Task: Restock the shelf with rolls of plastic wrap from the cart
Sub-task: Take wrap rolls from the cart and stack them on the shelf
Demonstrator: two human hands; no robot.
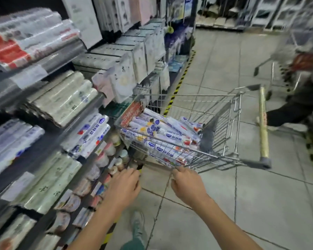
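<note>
Right hand (186,184) gripped the cart (215,156) rim, left hand (123,184) open beside it; a yank could've spilled the plastic wrap rolls (163,130).

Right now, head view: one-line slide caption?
Left hand and right hand reach toward a shopping cart loaded with plastic wrap rolls, beside the stocked shelf.

Left hand (124,183) and right hand (185,184) (curled on the rim) at a wire cart (263,123) of plastic wrap rolls (161,131)
</note>
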